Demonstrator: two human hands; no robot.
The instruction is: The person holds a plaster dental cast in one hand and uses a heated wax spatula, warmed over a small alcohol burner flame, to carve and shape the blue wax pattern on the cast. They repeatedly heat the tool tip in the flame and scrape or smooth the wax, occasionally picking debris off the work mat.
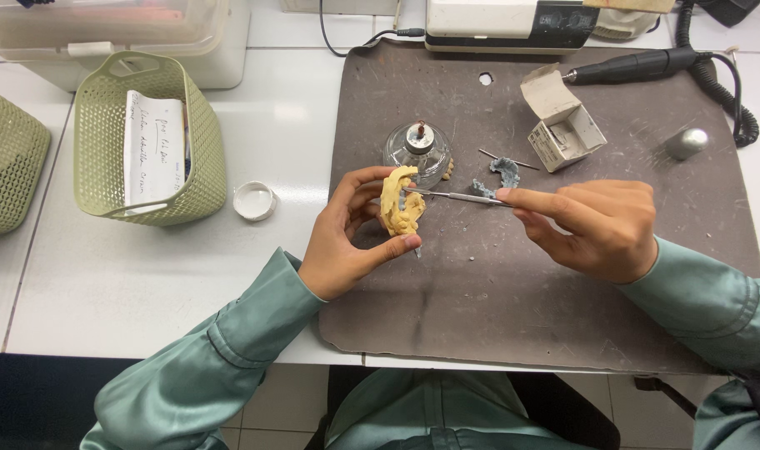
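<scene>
- The left hand (pixel 342 242) holds a yellow dental cast (pixel 399 202), chalky and horseshoe-shaped, with its fingers (pixel 365 179) curled over the top edge and the thumb pressed up under the lower end; the cast stands nearly upright above the near-left part of the mat.
- The right hand (pixel 601 227) pinches a thin metal instrument (pixel 457 197) between thumb and forefinger, fingers closed tight round the handle; the shiny, narrow tip reaches left and meets the inner face of the cast.
- A dark grey-brown work mat (pixel 497 308), matte, scuffed and streaked with pale dust, lies on the white table (pixel 147 275) (its corners are rounded, and a small hole sits near its far edge).
- Just behind the cast stands a clear glass spirit lamp (pixel 417 150), squat and round, with a metal collar and a wick at the top.
- Blue-grey wax scraps (pixel 498 177), rough and curved, lie on the mat near the instrument's shaft; a second thin metal pin (pixel 507 159) lies just beyond them.
- An opened small cardboard box (pixel 563 125), white with a raised flap, sits farther right, and a dull silver ball-like object (pixel 687 142) lies near the mat's right edge.
- A black handpiece (pixel 634 65) with a coiled cord rests at the far edge.
- On the table to the left are a pale green perforated plastic basket (pixel 198 158) holding a handwritten paper, and a round white lid (pixel 254 201).
- Both sleeves are smooth sage-green fabric.
</scene>
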